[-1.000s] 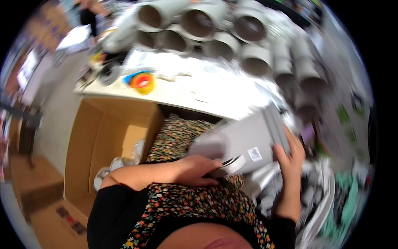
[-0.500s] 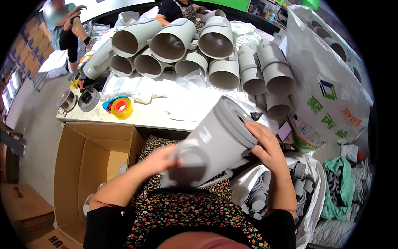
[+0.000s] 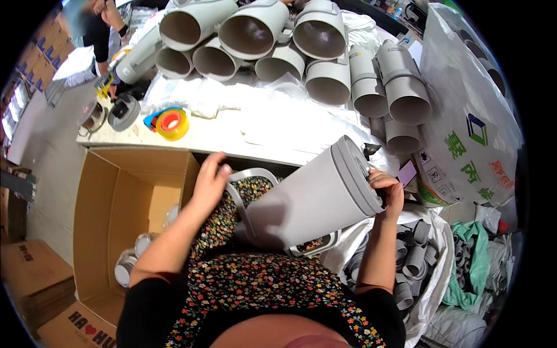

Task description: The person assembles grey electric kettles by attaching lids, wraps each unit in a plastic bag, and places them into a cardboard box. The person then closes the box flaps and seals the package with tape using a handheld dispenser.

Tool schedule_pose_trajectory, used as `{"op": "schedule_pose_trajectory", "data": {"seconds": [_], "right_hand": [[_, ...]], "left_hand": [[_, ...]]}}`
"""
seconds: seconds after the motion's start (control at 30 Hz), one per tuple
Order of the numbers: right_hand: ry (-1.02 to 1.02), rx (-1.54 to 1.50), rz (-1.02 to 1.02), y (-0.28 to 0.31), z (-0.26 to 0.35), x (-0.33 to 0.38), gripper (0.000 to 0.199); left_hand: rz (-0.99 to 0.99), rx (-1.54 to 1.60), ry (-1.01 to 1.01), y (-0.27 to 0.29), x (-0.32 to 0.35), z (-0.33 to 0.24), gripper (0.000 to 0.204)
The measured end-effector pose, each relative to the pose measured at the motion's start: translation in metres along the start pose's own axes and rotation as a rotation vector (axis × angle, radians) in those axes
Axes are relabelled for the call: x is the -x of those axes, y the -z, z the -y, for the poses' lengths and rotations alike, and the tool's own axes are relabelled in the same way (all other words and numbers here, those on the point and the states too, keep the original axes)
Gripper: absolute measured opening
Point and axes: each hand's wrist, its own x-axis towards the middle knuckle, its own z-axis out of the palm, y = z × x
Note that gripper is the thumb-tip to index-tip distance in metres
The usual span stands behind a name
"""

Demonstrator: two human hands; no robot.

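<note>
A large grey tumbler (image 3: pixel 301 200) with a ridged lid (image 3: pixel 357 177) lies tilted across my lap, its lid end up and to the right. One loop handle (image 3: pixel 241 203) sticks out on its left side, and part of another loop (image 3: pixel 331 240) shows under its lower edge. My right hand (image 3: pixel 387 191) has its fingers curled on the lid's edge. Beside the left loop, my left hand (image 3: pixel 210 182) is raised with its fingers stretched out and nothing in them.
Several grey tumbler bodies (image 3: pixel 252 32) are stacked on the white table (image 3: pixel 278 133). Yellow tape (image 3: pixel 173 124) and a loose lid (image 3: pixel 123 113) lie there too. An open cardboard box (image 3: pixel 96 232) stands left; a white sack (image 3: pixel 435 255) of grey parts and a large plastic bag (image 3: pixel 458 110) are right.
The tumbler has turned flatter and shifted right, so its handle now shows at the left. My left hand has come off it and moved up; my right hand stays at the lid.
</note>
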Motion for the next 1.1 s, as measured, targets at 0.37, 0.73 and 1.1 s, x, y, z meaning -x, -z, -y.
{"op": "schedule_pose_trajectory", "data": {"seconds": [0.37,0.73,1.1], "right_hand": [[0.166,-0.144,0.252,-0.019,0.032,-0.035,0.047],[-0.476,0.102,-0.416,-0.07,-0.246,-0.107,0.022],[-0.431,-0.207,0.227,-0.081,-0.128,-0.049,0.008]], "left_hand": [[0.584,0.56,-0.174,-0.066,0.0,-0.07,0.096],[0.596,0.559,-0.085,-0.072,-0.006,-0.077,0.093],[0.439,0.761,0.073,-0.103,-0.025,-0.071,0.048]]}}
